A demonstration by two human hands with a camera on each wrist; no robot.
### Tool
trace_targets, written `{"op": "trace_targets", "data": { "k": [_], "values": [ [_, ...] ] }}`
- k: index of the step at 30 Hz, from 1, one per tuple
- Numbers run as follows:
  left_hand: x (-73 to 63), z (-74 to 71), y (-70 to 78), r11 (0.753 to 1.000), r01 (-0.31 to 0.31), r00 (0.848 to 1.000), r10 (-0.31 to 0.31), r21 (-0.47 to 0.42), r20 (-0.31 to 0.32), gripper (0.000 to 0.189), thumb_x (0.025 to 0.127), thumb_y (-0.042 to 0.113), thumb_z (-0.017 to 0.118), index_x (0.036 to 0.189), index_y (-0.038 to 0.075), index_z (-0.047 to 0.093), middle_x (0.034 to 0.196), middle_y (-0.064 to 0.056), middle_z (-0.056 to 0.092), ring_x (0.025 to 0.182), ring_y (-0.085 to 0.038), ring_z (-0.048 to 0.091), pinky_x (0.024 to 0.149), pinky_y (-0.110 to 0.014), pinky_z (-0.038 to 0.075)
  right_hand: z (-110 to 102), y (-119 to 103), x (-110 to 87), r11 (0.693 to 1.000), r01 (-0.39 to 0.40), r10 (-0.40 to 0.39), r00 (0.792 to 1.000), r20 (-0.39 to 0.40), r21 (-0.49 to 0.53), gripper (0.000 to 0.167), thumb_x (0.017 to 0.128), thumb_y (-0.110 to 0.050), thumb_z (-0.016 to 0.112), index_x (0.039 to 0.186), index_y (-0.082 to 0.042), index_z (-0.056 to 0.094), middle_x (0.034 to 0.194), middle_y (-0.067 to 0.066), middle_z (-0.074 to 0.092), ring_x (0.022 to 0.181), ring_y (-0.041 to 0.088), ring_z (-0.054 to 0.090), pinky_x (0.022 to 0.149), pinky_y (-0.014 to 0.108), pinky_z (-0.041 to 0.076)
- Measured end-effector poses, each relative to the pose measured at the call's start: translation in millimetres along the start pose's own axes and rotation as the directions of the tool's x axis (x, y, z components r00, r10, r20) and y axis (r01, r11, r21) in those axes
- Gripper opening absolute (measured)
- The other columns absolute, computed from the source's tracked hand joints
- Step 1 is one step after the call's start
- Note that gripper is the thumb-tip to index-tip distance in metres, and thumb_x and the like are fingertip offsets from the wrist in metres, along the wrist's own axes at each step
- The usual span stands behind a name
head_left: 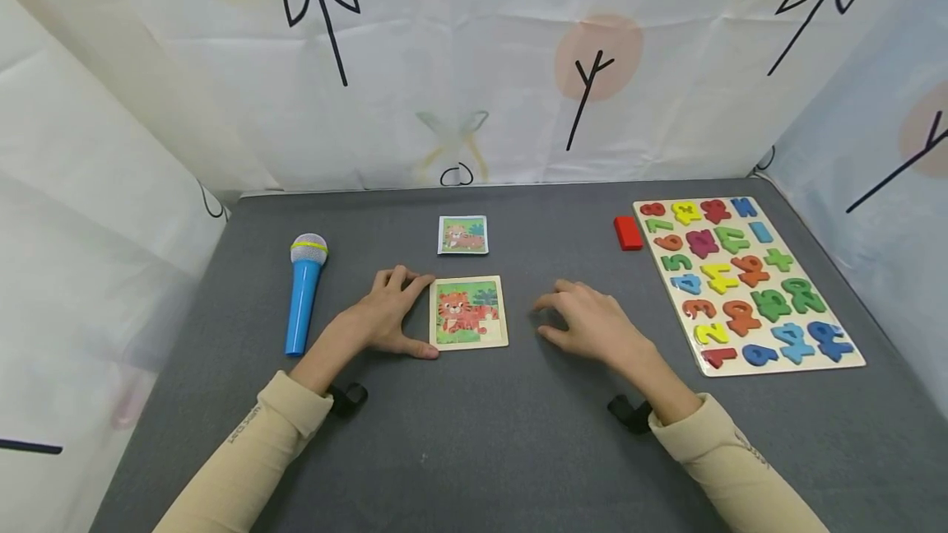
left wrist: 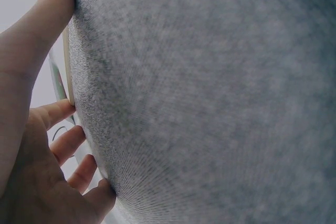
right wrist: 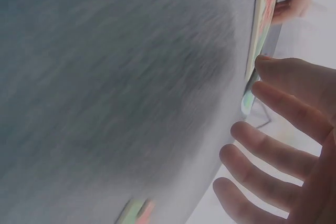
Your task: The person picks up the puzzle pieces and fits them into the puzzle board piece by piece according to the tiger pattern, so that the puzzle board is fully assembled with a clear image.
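Observation:
A small square wooden puzzle (head_left: 467, 315) with a red tiger picture lies flat in the middle of the dark grey table. Its picture has a pale bare patch at the lower right corner. My left hand (head_left: 392, 315) rests at the puzzle's left side, thumb by the near corner and index finger by the far one. In the left wrist view, the other fingertips (left wrist: 84, 174) touch the cloth. To the right of the puzzle, apart from it, my right hand (head_left: 588, 323) hovers low over the table with loosely bent fingers and nothing held.
Behind the puzzle lies a small picture card (head_left: 462, 235) with a similar tiger. A blue toy microphone (head_left: 302, 294) lies at the left. On the right are a red block (head_left: 628, 234) and a board of colourful numbers (head_left: 748, 290). White printed cloth (head_left: 504, 39) hangs around the table.

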State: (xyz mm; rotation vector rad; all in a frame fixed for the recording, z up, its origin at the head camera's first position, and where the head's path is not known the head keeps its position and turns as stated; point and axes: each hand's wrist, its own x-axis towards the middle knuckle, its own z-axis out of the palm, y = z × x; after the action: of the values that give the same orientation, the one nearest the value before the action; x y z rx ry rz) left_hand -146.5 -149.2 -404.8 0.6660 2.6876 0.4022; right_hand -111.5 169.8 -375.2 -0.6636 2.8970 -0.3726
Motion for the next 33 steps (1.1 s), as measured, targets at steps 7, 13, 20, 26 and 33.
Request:
{"op": "trace_targets", "data": {
  "k": [7,13,20,26,33],
  "values": [
    [0.1,0.2,0.7,1.000,0.004,1.000,-0.004,0.000,0.003,0.115,0.074,0.062,0.085,0.161,0.011,0.030,0.150,-0.022,0.034,0.144,-0.049,0.026,0.108,-0.066,0.042,-6.2,20.1,-14.8,1.000,-0.024,0.024,1.000,0.009,-0.004,0.031,0.088,-0.022,0.081,0.117,-0.013,0.076,0.101,0.007,0.066,0.082,0.017,0.057,0.063,0.032,0.047],
    [-0.1,0.7,-0.4,1.000,0.007,1.000,-0.007,-0.004,0.003,0.115,0.073,0.061,0.086,0.161,0.013,0.029,0.151,-0.021,0.033,0.145,-0.048,0.025,0.109,-0.065,0.042,-9.6,34.2,-26.6,0.999,-0.040,0.040,0.999,0.018,0.012,0.033,0.088,-0.021,0.080,0.120,-0.013,0.075,0.104,0.009,0.066,0.083,0.017,0.055,0.062,0.030,0.043],
    [0.3,1.7,-0.9,1.000,-0.005,1.000,0.005,0.001,-0.007,0.115,0.073,0.063,0.085,0.160,0.011,0.031,0.149,-0.022,0.035,0.144,-0.049,0.027,0.107,-0.066,0.043,-13.4,48.7,-38.1,0.996,-0.078,0.077,0.996,0.043,0.037,0.037,0.088,-0.021,0.080,0.123,-0.011,0.074,0.106,0.012,0.065,0.086,0.020,0.056,0.066,0.029,0.043],
    [0.9,1.8,-1.6,1.000,0.006,1.000,-0.006,0.003,0.002,0.116,0.073,0.064,0.085,0.160,0.012,0.030,0.150,-0.022,0.034,0.144,-0.049,0.026,0.107,-0.066,0.043,-13.2,56.4,-42.1,0.994,-0.102,0.099,0.991,0.085,0.032,0.040,0.088,-0.022,0.080,0.125,-0.008,0.073,0.108,0.014,0.066,0.088,0.021,0.058,0.069,0.033,0.047],
    [0.8,1.8,-0.8,1.000,0.002,1.000,-0.002,-0.002,0.001,0.115,0.073,0.063,0.085,0.160,0.012,0.030,0.149,-0.022,0.035,0.144,-0.049,0.026,0.108,-0.066,0.042,-13.3,59.5,-44.3,0.994,-0.102,0.098,0.991,0.095,0.040,0.038,0.088,-0.022,0.080,0.123,-0.008,0.074,0.104,0.012,0.067,0.082,0.017,0.056,0.066,0.030,0.045]
  ]
}}
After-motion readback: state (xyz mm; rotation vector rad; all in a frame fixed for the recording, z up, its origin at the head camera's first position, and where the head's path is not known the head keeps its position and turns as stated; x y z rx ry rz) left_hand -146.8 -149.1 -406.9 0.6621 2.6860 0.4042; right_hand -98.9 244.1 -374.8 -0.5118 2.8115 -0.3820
